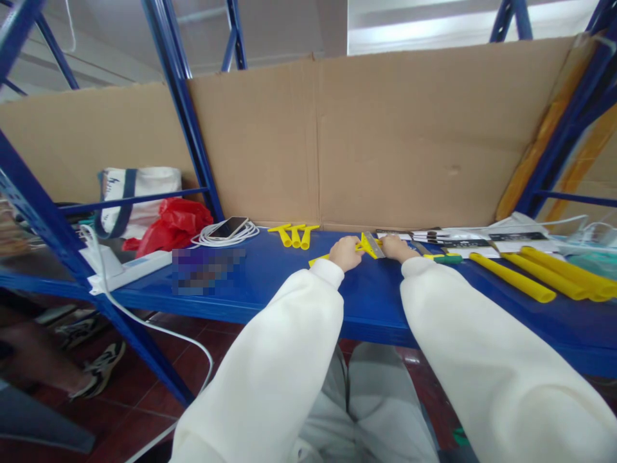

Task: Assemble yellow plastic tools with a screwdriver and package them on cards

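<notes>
A yellow scraper with a flat metal blade (373, 245) is between my hands, above the blue shelf top. My left hand (345, 253) is closed around its yellow handle, whose end shows beyond the fist. On the blade side, my right hand (396, 247) is closed at the scraper's head; its fingertips are partly hidden. Just right of that hand lies a tool with a green and yellow handle (444, 258). Three yellow T-shaped pieces (293, 235) rest in a row near the back, left of my hands.
Several yellow tubes (513, 278) and black-and-white packages (523, 242) lie to the right. At left are a phone (230, 227) on a coiled white cable, a red bag (173, 225) and a white power strip (139, 267). Cardboard (409, 135) backs the shelf; blue posts (186, 109) frame it.
</notes>
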Demonstrator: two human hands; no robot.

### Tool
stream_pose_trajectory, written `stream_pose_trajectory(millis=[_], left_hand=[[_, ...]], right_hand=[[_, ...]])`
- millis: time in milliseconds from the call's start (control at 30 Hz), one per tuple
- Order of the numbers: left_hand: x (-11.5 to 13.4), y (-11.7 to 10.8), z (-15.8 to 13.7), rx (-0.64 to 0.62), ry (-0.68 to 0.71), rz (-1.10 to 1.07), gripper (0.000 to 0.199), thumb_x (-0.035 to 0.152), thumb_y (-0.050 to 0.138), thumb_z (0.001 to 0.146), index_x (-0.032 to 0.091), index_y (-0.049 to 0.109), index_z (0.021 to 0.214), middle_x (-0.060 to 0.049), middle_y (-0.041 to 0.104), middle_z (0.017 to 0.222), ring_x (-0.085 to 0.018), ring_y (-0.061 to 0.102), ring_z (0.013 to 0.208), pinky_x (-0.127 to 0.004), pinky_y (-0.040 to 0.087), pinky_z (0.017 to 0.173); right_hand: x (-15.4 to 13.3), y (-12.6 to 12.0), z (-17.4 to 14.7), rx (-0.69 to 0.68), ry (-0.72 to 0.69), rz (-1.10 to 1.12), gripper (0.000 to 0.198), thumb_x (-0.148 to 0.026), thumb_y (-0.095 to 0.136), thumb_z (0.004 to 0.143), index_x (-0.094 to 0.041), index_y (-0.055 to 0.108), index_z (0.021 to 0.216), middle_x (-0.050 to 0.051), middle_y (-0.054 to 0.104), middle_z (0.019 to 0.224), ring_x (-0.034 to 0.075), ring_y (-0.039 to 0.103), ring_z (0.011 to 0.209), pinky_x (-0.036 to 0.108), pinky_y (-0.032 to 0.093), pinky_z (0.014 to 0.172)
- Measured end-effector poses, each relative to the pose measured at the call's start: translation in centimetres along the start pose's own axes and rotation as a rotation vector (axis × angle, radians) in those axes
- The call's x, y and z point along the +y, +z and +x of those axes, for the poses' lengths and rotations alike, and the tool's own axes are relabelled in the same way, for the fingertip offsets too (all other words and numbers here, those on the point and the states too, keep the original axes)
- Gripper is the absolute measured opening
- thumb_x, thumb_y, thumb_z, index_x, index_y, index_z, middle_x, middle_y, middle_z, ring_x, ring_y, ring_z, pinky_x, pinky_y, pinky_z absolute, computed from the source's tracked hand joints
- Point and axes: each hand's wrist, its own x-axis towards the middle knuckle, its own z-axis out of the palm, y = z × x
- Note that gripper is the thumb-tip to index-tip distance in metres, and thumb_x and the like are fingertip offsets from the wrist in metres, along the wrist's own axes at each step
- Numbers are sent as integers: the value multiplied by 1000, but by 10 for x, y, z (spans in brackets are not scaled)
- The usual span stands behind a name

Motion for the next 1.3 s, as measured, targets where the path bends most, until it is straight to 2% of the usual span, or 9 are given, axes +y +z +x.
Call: stream_pose_trajectory(millis=[233,367,500,633,700,833,1000,1167,1300], left_hand=[[-1,1,0,5,-5,-21,28,26,63,89,19,70,115,-10,70,124,-23,64,116,-30,50,98],[0,1,0,1,-11,-23,28,26,63,88,19,70,115,-9,70,125,-23,64,117,-30,49,99],[0,0,0,-8,-12,-24,27,26,64,88,19,71,113,-9,70,125,-24,64,117,-30,49,99],[-1,2,1,-5,-11,-31,28,26,64,88,20,71,115,-9,69,126,-24,63,118,-30,49,99],[-1,2,2,-5,-11,-33,30,26,64,88,20,70,116,-9,70,125,-23,63,118,-30,49,99],[-1,3,2,-8,-4,-27,29,26,64,88,20,71,115,-9,71,122,-23,64,117,-30,49,98],[0,2,1,-6,11,-27,28,26,64,88,20,71,115,-9,71,121,-23,64,117,-30,49,99],[1,1,-1,-6,27,-33,27,25,62,89,19,71,114,-9,72,120,-23,64,117,-31,49,100],[0,2,1,-1,38,-42,29,24,65,87,18,71,115,-10,72,120,-23,65,116,-31,49,99]], right_hand=[[3,-1,-8,123,-24,-113,41,-11,44,89,-16,69,121,18,63,131,29,55,126,39,44,98],[4,-7,-14,225,-8,-64,42,-13,41,92,-20,68,123,17,68,124,29,60,120,42,43,98],[6,-17,-17,425,51,173,42,-21,35,97,-20,64,128,16,69,124,29,63,117,40,43,97],[10,-22,-11,615,119,608,36,-31,42,96,-13,66,118,17,72,114,28,65,109,35,50,88],[10,-22,-9,578,149,863,32,-38,50,94,-13,69,102,16,74,97,26,69,95,33,54,77],[3,-24,-18,269,129,1197,26,-37,72,82,-14,64,71,9,69,70,15,64,64,24,50,59],[-10,-27,-35,167,105,1146,34,-38,83,68,-14,61,57,2,61,58,9,51,54,20,38,49],[-15,-24,-36,216,48,1035,38,-49,82,63,-15,65,59,0,57,53,10,48,54,23,35,50],[-15,-21,-35,225,29,1041,36,-46,82,62,-15,64,56,-1,57,53,10,46,53,23,34,50]])
